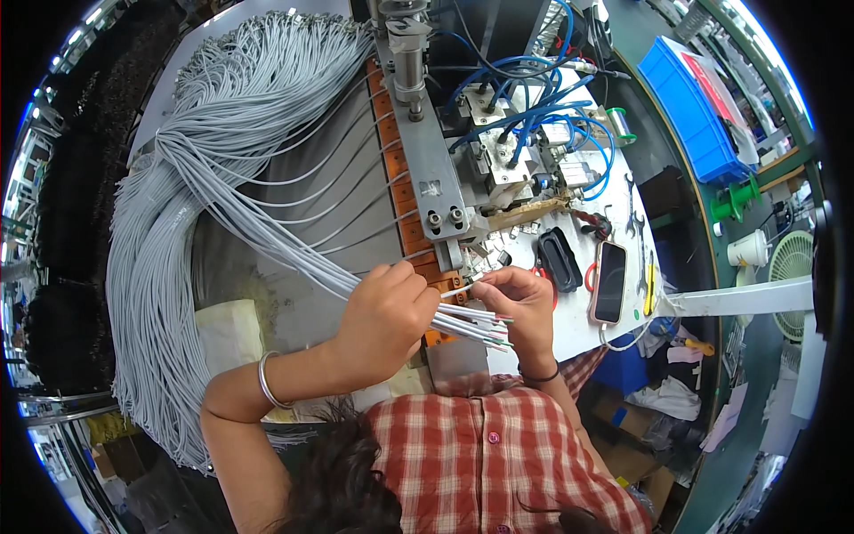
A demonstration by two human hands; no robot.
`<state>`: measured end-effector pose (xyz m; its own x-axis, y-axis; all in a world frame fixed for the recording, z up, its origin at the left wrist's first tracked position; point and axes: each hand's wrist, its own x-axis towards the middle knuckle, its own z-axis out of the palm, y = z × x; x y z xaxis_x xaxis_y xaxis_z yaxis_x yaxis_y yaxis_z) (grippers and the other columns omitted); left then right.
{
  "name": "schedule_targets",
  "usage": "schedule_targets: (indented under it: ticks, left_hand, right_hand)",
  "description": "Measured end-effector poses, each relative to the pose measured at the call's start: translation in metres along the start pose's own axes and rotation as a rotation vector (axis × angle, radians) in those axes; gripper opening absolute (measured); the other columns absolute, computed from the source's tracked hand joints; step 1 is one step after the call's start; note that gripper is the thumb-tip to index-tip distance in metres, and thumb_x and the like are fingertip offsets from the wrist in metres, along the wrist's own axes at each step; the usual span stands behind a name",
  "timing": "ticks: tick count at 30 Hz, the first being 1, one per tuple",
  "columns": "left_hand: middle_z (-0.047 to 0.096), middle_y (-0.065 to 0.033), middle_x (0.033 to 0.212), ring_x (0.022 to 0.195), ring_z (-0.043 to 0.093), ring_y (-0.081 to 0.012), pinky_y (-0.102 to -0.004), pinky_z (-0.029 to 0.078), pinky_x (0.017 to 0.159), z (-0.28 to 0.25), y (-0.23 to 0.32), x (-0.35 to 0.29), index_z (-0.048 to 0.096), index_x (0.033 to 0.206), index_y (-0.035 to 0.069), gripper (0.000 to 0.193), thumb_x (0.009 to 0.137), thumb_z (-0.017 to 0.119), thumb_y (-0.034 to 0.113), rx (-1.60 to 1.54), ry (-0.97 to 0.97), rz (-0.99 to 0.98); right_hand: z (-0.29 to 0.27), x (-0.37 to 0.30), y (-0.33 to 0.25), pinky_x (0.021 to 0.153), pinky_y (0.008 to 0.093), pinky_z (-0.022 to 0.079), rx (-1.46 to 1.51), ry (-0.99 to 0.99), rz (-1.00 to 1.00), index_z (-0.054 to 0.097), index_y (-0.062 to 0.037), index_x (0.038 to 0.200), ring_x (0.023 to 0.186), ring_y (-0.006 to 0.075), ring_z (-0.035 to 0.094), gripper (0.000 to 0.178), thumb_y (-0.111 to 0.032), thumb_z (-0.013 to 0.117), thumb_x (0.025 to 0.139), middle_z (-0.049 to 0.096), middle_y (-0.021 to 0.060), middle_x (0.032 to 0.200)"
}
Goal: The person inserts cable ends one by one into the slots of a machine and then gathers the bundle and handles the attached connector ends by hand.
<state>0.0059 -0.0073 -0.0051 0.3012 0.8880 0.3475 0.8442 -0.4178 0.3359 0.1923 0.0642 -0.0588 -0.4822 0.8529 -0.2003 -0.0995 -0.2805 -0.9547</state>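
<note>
My left hand [384, 311] is closed around a bundle of grey cables [298, 258], which runs back to a large heap on the left. Their cut ends [485, 327] stick out to the right of the fist, with small coloured wire tips. Close beside it, my right hand [520, 307] pinches the end of a single cable [458, 291] between thumb and fingertips. A small pale piece, too small to make out, shows at those fingertips. Both hands are at the near end of a row of orange blocks [400, 169], where separate cables lie spaced out.
A metal press [418, 133] with blue air tubes [534, 111] stands beyond my hands. To the right lie a black case [559, 258], a phone [609, 283], wrenches [639, 227] and a yellow cutter [650, 287]. A blue bin [689, 107] is farther right.
</note>
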Motion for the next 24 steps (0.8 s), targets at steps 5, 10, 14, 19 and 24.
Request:
schedule_targets:
  ticks: [5,10,14,19,24]
  left_hand:
    - [0.046,-0.008,0.067,0.069,0.046,-0.0257,-0.0366,0.036,0.059,-0.002,0.002,0.002,0.052,0.072,0.003,0.021,0.052,0.056,-0.002,-0.017,-0.041,-0.052]
    - [0.046,-0.007,0.065,0.069,0.045,-0.0249,-0.0357,0.035,0.058,0.001,-0.001,0.001,0.051,0.068,0.004,0.018,0.051,0.055,-0.001,-0.021,0.0,-0.033]
    - [0.045,-0.0065,0.064,0.069,0.045,-0.0245,-0.0354,0.034,0.059,0.0,-0.001,0.001,0.051,0.066,0.004,0.016,0.051,0.055,-0.001,-0.007,-0.006,-0.036]
    - [0.046,-0.0064,0.064,0.069,0.045,-0.0242,-0.0355,0.034,0.06,-0.001,0.0,0.002,0.051,0.066,0.004,0.015,0.052,0.055,0.0,-0.007,-0.016,-0.046]
    - [0.046,-0.0064,0.064,0.069,0.045,-0.024,-0.0353,0.034,0.06,-0.001,0.0,0.001,0.05,0.065,0.005,0.014,0.052,0.055,0.0,-0.004,-0.014,-0.059]
  right_hand:
    - [0.002,-0.001,-0.003,0.06,0.0187,0.048,0.039,-0.028,-0.022,0.063,0.0037,0.087,0.067,0.0068,0.059,0.01,-0.002,0.065,0.079,0.065,0.0061,0.08]
    - [-0.009,0.001,0.001,0.055,0.0176,0.046,0.158,-0.284,0.054,0.063,0.0032,0.09,0.064,0.0053,0.058,0.011,-0.003,0.063,0.081,0.064,0.0046,0.078]
    - [-0.003,0.0,-0.008,0.053,0.0178,0.044,0.103,-0.184,0.014,0.063,0.0045,0.089,0.06,0.0065,0.056,0.011,0.0,0.062,0.079,0.064,0.0063,0.076]
    - [0.0,-0.001,-0.006,0.052,0.0164,0.044,-0.067,-0.074,-0.133,0.064,0.0027,0.09,0.062,0.0049,0.056,0.009,-0.001,0.061,0.082,0.064,0.0037,0.077]
    - [-0.003,-0.001,-0.007,0.053,0.017,0.045,-0.029,-0.102,-0.094,0.064,0.0031,0.088,0.063,0.0049,0.057,0.008,-0.001,0.063,0.081,0.063,0.0032,0.076]
